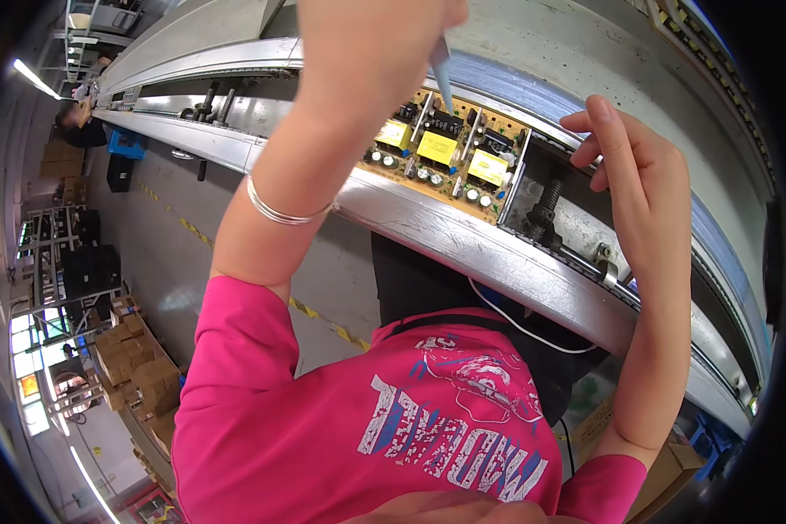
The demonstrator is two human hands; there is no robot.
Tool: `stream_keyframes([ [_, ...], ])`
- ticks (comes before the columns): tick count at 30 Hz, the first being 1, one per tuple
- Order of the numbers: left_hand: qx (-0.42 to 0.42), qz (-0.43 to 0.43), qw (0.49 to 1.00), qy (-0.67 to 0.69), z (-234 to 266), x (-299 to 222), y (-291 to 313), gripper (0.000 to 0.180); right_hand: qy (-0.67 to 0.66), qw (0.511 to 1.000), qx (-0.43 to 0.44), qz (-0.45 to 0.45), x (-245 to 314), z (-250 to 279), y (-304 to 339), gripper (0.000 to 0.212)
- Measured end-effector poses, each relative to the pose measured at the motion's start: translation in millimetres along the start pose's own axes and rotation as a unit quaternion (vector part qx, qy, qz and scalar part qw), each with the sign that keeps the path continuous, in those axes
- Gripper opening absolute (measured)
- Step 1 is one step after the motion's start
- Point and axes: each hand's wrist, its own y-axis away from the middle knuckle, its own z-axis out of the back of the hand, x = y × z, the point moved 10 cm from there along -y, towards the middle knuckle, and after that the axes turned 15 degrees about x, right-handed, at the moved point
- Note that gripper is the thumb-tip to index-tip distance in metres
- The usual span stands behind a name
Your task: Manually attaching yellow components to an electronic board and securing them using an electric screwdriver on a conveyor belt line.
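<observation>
At the top edge my left hand [377, 44], partly out of view, is closed round a pale blue-grey tool with a tapered nozzle [443, 77]. Its tip points down at the far side of a tan circuit board panel [450, 197], by a black component; whether it touches, I cannot tell. On the panel sit yellow transformers [437, 148], small capacitors and metal heat sinks. To the right of the panel, my right hand [633, 166] hovers over the conveyor with nothing held, its fingers apart and partly bent.
The panel lies between the metal conveyor rails [428, 227]. Right of it, a black threaded rod [546, 208] crosses the channel. Another circuit board [716, 61] is at the upper right. Cardboard boxes [135, 362] stand on the left, and a person [80, 122] is far left.
</observation>
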Motion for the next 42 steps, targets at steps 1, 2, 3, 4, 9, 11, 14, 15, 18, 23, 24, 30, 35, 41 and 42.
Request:
stream_keyframes([
  [1,0.003,-0.001,1.000,0.001,2,-1,0,0.021,0.002,1.000,-0.001,0.002,1,0,0,0.051],
  [2,0.007,-0.002,1.000,0.002,5,-3,1,0.021,0.004,1.000,-0.002,0.005,2,0,-1,0.051],
  [3,0.010,-0.003,1.000,0.003,8,-5,1,0.022,0.005,1.000,-0.004,0.007,2,1,-1,0.050],
  [4,0.014,-0.004,1.000,0.005,11,-6,1,0.022,0.007,1.000,-0.005,0.009,3,1,-1,0.050],
  [9,-0.025,-0.008,0.999,-0.027,5,-6,0,0.021,-0.009,0.998,-0.050,0.037,3,6,2,0.053],
  [11,-0.043,-0.010,0.998,-0.042,2,-6,1,0.021,-0.005,0.998,-0.050,0.038,3,7,2,0.053],
  [14,-0.071,-0.014,0.995,-0.065,-2,-6,1,0.021,0.009,0.998,-0.048,0.042,3,7,2,0.053],
  [15,-0.071,-0.014,0.995,-0.066,-2,-5,2,0.021,0.008,0.998,-0.048,0.043,3,6,2,0.053],
  [18,-0.066,-0.017,0.995,-0.066,0,-4,2,0.021,0.004,0.997,-0.049,0.051,3,5,1,0.053],
  [23,-0.059,-0.024,0.996,-0.065,4,-2,1,0.021,0.000,0.997,-0.056,0.049,5,4,2,0.054],
  [24,-0.058,-0.025,0.996,-0.065,4,-3,2,0.020,-0.001,0.997,-0.058,0.047,5,4,2,0.054],
  [30,-0.049,-0.032,0.996,-0.061,32,-9,-10,0.020,0.012,0.997,-0.060,0.055,8,9,4,0.052],
  [35,-0.044,-0.036,0.997,-0.061,58,-17,-13,0.020,0.009,0.996,-0.071,0.051,9,14,8,0.050],
  [41,-0.038,-0.039,0.997,-0.061,34,-8,3,0.019,0.015,0.996,-0.068,0.057,10,10,5,0.048],
  [42,-0.037,-0.040,0.997,-0.060,37,-6,2,0.019,0.012,0.996,-0.069,0.058,9,10,4,0.048],
])
